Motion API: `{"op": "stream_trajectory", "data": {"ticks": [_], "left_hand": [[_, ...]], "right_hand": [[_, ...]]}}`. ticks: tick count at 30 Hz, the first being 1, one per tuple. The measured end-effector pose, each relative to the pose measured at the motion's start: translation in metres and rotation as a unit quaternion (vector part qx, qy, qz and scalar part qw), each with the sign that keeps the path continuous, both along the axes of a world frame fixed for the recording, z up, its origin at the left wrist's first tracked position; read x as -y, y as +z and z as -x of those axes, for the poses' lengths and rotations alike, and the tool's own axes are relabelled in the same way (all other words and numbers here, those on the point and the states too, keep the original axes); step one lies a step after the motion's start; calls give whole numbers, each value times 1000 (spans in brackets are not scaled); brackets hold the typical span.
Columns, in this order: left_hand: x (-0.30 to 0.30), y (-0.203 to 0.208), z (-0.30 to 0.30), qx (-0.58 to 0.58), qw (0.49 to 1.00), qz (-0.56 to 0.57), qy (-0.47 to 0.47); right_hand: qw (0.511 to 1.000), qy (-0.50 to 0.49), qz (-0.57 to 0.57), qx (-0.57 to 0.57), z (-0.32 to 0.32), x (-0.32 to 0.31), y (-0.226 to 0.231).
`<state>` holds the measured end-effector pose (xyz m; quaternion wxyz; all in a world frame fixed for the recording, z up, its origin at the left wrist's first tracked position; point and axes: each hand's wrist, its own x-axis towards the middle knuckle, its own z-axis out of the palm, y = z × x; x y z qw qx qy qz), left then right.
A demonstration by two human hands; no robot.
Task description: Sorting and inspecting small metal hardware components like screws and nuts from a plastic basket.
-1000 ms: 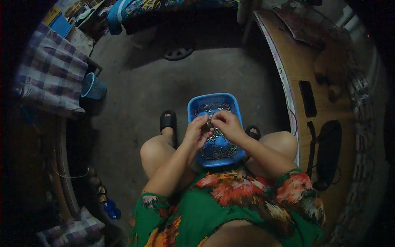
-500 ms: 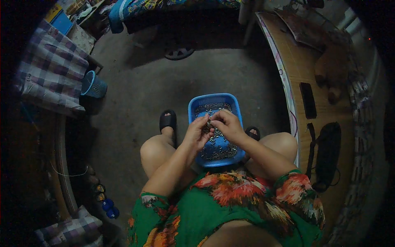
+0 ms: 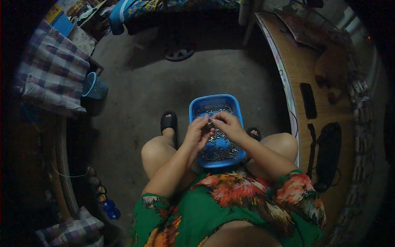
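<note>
Between my knees sits a blue plastic basket [image 3: 196,108] with many small, shiny metal pins [image 3: 224,154] scattered over its ribbed bottom. Both my hands meet above its middle. My left hand [image 3: 198,132] is curled closed around some of the small metal pins, part of which show between its fingers. From the right, the thumb and fingers of my right hand [image 3: 230,126] pinch at a small bright metal piece [image 3: 210,122] beside the left fingertips. That piece looks like one of the pins, though the fingers hide most of it.
On my right stands a long wooden board [image 3: 297,66] bearing a dark phone-like slab [image 3: 308,101] and a black bag [image 3: 329,150]. A blue wastebasket [image 3: 95,87] stands at the left by a checked cloth [image 3: 55,70]. Blue balls [image 3: 110,209] lie lower left.
Both hands stay together over the basket, with only a slight shift of the fingers. A bright metal piece now shows more clearly between the fingertips.
</note>
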<state>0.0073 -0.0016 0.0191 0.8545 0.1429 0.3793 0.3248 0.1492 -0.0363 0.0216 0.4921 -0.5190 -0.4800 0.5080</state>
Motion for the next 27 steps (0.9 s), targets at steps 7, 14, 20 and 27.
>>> {"op": "stream_trajectory", "data": {"ticks": [7, 14, 20, 27], "left_hand": [[0, -2, 0, -6, 1000, -20, -1], [0, 3, 2, 8, 1000, -10, 6], [-4, -19, 7, 49, 999, 11, 8], [-3, -14, 3, 46, 999, 0, -6]], "right_hand": [[997, 28, 44, -49, -2, -3, 1], [964, 25, 226, -135, -13, -6, -1], [952, -10, 250, -178, -15, -9, 5], [943, 42, 277, -178, -26, -11, 2]]}}
